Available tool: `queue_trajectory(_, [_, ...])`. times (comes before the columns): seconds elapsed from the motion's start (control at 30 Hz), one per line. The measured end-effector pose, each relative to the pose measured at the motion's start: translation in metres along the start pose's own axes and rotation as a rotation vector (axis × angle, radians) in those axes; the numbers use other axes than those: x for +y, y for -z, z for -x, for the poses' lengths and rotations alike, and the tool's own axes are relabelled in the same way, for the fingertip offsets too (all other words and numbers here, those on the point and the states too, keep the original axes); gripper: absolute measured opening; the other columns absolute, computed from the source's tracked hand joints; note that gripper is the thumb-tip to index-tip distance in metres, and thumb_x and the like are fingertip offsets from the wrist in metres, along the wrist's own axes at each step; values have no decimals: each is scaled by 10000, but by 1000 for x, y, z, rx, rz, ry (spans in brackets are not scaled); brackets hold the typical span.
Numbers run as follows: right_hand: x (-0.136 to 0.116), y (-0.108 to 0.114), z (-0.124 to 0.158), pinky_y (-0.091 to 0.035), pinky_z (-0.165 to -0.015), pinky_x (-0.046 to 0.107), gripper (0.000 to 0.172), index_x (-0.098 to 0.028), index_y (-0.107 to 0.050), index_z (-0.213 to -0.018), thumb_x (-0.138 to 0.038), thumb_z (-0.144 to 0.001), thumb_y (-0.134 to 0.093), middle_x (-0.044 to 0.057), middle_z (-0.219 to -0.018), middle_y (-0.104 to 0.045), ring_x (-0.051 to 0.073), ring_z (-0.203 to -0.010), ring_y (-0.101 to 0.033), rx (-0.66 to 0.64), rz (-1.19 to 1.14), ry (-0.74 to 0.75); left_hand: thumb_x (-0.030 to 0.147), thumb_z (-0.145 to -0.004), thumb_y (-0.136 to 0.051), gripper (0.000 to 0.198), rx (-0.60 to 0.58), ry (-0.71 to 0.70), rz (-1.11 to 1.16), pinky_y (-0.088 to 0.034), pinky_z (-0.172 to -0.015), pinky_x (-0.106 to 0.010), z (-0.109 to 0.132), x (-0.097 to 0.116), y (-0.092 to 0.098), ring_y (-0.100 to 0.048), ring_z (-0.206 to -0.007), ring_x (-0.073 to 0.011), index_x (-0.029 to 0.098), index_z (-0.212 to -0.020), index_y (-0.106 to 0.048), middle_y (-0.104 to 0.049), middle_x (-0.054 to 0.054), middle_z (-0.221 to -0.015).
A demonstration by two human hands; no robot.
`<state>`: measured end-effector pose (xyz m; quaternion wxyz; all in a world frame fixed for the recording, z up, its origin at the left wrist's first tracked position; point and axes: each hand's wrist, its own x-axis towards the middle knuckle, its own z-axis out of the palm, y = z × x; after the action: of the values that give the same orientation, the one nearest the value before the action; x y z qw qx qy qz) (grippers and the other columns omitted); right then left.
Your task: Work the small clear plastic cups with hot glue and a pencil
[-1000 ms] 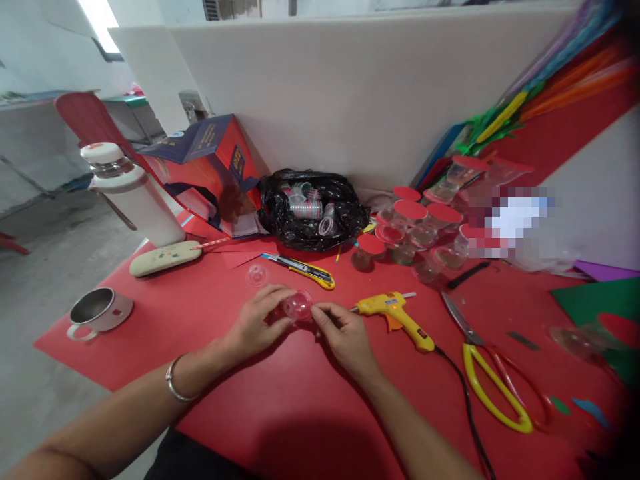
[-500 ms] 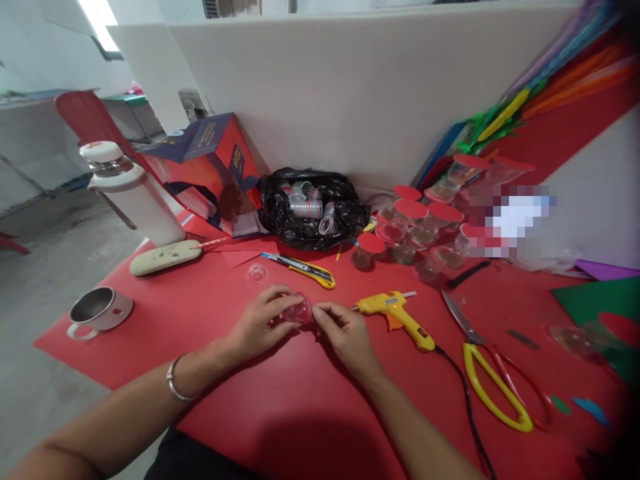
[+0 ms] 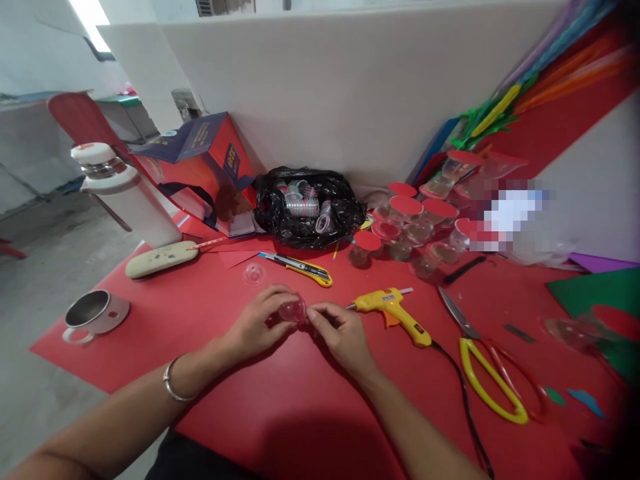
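Observation:
Between my fingers and thumb, my left hand (image 3: 263,320) grips a small clear plastic cup (image 3: 291,309). The cup lies tilted on its side, its rim toward the right, just above the red table covering. My right hand (image 3: 343,333) is closed in a pinch at that rim, thumb and fingertips against it; whether anything tiny is between them cannot be seen. Just right of this hand lies a yellow hot glue gun (image 3: 393,307), its nozzle toward the fingers. A clear plastic piece (image 3: 255,274) and a yellow utility knife (image 3: 303,268) lie beyond my left hand.
A black plastic bag (image 3: 310,233) of clear cups stands at the back. Joined cups with red discs (image 3: 406,205) crowd the back right. Large scissors (image 3: 493,373) lie right, near the glue gun's cord. A mug (image 3: 103,311), a pencil case (image 3: 163,259) and a bottle (image 3: 143,207) stand left.
The cup has turned in my left hand, so its rim faces more to the right. My right fingertips have come against the rim. The whole view has shifted slightly.

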<state>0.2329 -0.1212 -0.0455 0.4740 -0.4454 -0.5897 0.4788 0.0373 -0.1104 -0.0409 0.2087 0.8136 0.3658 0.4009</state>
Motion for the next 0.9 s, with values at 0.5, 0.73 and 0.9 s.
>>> queue_trajectory(0.5, [2, 0, -1, -506, -597, 248, 227, -169, -728, -750, -311, -867, -596, 40, -685, -729, 153, -612, -646, -3, -10, 53, 200, -866, -672, 202, -26, 14, -12, -560, -846, -349, -4, 0, 2, -658, -987, -205, 194, -1067, -648, -676, -94, -1060])
queue_trajectory(0.73, [2, 0, -1, -501, -585, 240, 221, -164, -735, -762, -295, -856, -584, 43, -699, -738, 155, -617, -650, 9, 35, 60, 158, -870, -656, 241, 1, -40, -86, -562, -866, -343, -4, 1, 2, -648, -1011, -193, 201, -1105, -622, -656, -90, -1088])
queue_trajectory(0.9, [4, 0, -1, -510, -594, 240, 219, -170, -743, -775, -297, -862, -588, 35, -705, -741, 154, -617, -654, 13, 34, 74, 142, -871, -639, 287, 16, -60, -119, -567, -877, -354, -3, 3, 2, -647, -1017, -193, 204, -1149, -605, -635, -92, -1103])
